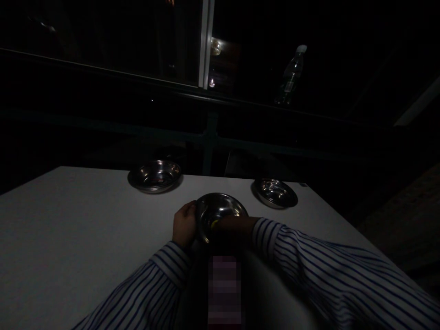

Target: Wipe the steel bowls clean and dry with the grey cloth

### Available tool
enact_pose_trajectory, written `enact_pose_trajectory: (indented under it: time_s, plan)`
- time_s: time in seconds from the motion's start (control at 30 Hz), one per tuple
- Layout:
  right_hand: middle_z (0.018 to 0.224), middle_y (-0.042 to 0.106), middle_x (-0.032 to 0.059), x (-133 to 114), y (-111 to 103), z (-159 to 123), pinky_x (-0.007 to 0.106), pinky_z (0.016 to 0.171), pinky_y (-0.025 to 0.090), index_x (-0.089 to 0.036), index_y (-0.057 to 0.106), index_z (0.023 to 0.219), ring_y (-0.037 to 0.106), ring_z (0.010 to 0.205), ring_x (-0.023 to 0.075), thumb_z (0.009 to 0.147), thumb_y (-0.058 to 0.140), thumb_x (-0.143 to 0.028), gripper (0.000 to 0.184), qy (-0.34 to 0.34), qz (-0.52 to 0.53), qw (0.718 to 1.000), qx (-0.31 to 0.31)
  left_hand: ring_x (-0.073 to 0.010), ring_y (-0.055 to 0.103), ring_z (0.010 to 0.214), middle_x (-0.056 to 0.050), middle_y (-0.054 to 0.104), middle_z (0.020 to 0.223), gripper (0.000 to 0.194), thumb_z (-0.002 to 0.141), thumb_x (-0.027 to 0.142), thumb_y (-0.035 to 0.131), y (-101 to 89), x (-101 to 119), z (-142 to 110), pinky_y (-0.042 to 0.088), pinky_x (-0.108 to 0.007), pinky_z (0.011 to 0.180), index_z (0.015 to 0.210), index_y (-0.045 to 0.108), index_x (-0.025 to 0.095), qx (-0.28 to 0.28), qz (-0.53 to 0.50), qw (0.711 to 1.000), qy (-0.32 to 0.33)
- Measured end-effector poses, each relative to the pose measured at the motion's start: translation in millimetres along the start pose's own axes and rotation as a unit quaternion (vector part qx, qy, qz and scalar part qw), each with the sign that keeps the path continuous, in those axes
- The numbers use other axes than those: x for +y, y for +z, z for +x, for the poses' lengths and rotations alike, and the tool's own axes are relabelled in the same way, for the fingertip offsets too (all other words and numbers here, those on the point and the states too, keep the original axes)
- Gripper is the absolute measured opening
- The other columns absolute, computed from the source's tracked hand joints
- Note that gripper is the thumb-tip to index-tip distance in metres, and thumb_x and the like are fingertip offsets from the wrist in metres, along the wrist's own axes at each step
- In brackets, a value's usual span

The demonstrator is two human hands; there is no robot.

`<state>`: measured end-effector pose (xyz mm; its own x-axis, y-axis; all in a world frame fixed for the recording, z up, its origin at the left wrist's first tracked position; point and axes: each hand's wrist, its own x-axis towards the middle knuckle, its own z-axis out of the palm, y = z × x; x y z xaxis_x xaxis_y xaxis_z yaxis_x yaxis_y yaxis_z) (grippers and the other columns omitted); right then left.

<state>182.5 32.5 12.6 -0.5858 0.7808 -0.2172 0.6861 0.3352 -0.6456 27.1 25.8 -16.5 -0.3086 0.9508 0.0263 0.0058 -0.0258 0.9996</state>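
A shiny steel bowl point(220, 201) is tilted towards me near the front edge of the white table. My left hand point(184, 225) grips its left rim, fingers closed around the edge. Inside the bowl is my right hand point(233, 228), in deep shadow. A bit of something yellow point(214, 224) shows at its fingertips, pressed against the bowl's inner wall. Most of this yellow thing is hidden, so its kind cannot be made out.
On the white table point(85, 238), a wide steel basin point(154, 185) stands at the back left and another steel basin point(275, 195) at the back right. Beyond the table, a clear plastic bottle point(292, 75) stands by a dark window with a pale frame point(206, 43).
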Motion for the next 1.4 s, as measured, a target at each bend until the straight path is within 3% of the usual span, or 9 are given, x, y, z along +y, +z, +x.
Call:
enact_pose_trajectory:
  time_s: [0.13, 0.27, 0.37, 0.6, 0.8, 1.0, 1.1, 1.27, 1.4]
  plan:
    - [0.116, 0.056, 0.0089, -20.9, 14.4, 25.2, 0.037, 0.094, 0.040, -0.015, 0.058, 0.104, 0.050, 0.109, 0.0197, 0.083, 0.054, -0.016, 0.021, -0.064, -0.123, 0.990, -0.023, -0.0242, 0.063, 0.090, -0.012, 0.070, 0.094, 0.029, 0.072, 0.026, 0.050, -2.7, 1.7, 1.6, 0.047, -0.037, 0.083, 0.091, 0.068, 0.012, 0.005, 0.025, 1.000, 0.008]
    - [0.128, 0.043, 0.0208, -22.3, -5.3, 27.6, 0.047, 0.099, 0.030, -0.009, 0.049, 0.119, 0.036, 0.123, 0.0301, 0.079, 0.053, -0.007, 0.041, -0.043, -0.221, 0.974, 0.034, -0.0248, 0.063, 0.091, -0.012, 0.070, 0.095, 0.029, 0.072, 0.026, 0.051, -5.3, 0.5, 4.1, 0.047, -0.037, 0.083, 0.092, 0.068, 0.013, -0.002, 0.040, 0.999, 0.016]
    - [0.121, 0.048, 0.0265, -11.9, -19.8, 14.4, 0.051, 0.094, 0.034, -0.004, 0.051, 0.116, 0.043, 0.117, 0.0350, 0.076, 0.054, -0.007, 0.040, -0.005, -0.252, 0.967, 0.036, -0.0248, 0.063, 0.091, -0.013, 0.070, 0.096, 0.031, 0.074, 0.028, 0.049, -3.6, -3.3, 4.7, 0.046, -0.037, 0.083, 0.093, 0.067, 0.012, 0.011, 0.044, 0.999, 0.016]
    - [0.095, 0.067, 0.0068, -20.5, -8.3, 4.5, 0.026, 0.079, 0.046, -0.015, 0.064, 0.089, 0.062, 0.088, 0.0182, 0.072, 0.061, -0.013, 0.017, -0.043, -0.160, 0.985, -0.056, -0.0231, 0.063, 0.088, -0.012, 0.070, 0.094, 0.031, 0.075, 0.029, 0.046, -0.5, -5.7, 3.9, 0.046, -0.035, 0.081, 0.092, 0.067, 0.014, 0.036, 0.044, 0.998, 0.008]
    - [0.116, 0.058, 0.0133, -35.6, 14.5, 24.2, 0.029, 0.088, 0.043, -0.010, 0.051, 0.115, 0.055, 0.106, 0.0175, 0.083, 0.045, -0.012, 0.033, -0.052, -0.053, 0.994, 0.076, -0.0234, 0.063, 0.089, -0.009, 0.071, 0.090, 0.029, 0.075, 0.032, 0.045, -6.7, -3.3, 2.9, 0.046, -0.034, 0.080, 0.085, 0.068, 0.018, 0.047, 0.049, 0.998, 0.014]
    - [0.117, 0.059, 0.0078, -35.0, 6.2, 8.3, 0.028, 0.093, 0.041, -0.016, 0.054, 0.116, 0.055, 0.109, 0.0167, 0.081, 0.052, -0.013, 0.036, -0.121, -0.004, 0.992, 0.019, -0.0230, 0.063, 0.087, -0.006, 0.071, 0.087, 0.032, 0.076, 0.036, 0.044, -10.4, -7.2, 3.1, 0.047, -0.033, 0.078, 0.086, 0.069, 0.020, 0.044, 0.036, 0.998, 0.006]
    - [0.114, 0.061, 0.0060, -38.2, 5.5, 4.3, 0.028, 0.094, 0.040, -0.017, 0.058, 0.111, 0.055, 0.107, 0.0163, 0.078, 0.055, -0.011, 0.034, -0.133, -0.008, 0.990, 0.038, -0.0230, 0.063, 0.086, -0.007, 0.071, 0.088, 0.031, 0.075, 0.035, 0.045, -8.8, -8.8, 2.7, 0.046, -0.033, 0.077, 0.085, 0.069, 0.019, 0.047, 0.028, 0.998, 0.001]
    - [0.114, 0.057, 0.0069, -45.3, 12.9, 19.8, 0.029, 0.094, 0.036, -0.017, 0.056, 0.106, 0.050, 0.107, 0.0162, 0.077, 0.051, -0.008, 0.031, -0.115, -0.053, 0.982, 0.141, -0.0235, 0.063, 0.072, -0.010, 0.070, 0.073, 0.041, 0.076, 0.045, 0.041, -5.6, -8.8, -1.3, 0.047, -0.033, 0.065, 0.075, 0.067, 0.013, 0.053, 0.013, 0.998, -0.010]
    - [0.110, 0.053, 0.0128, -38.7, 4.9, 33.6, 0.035, 0.087, 0.039, -0.014, 0.050, 0.108, 0.051, 0.102, 0.0212, 0.077, 0.047, -0.008, 0.032, -0.020, -0.097, 0.970, 0.224, -0.0225, 0.063, 0.067, -0.010, 0.069, 0.068, 0.040, 0.076, 0.046, 0.044, -3.8, -5.8, -4.7, 0.047, -0.032, 0.063, 0.070, 0.066, 0.013, 0.037, 0.006, 0.999, -0.003]
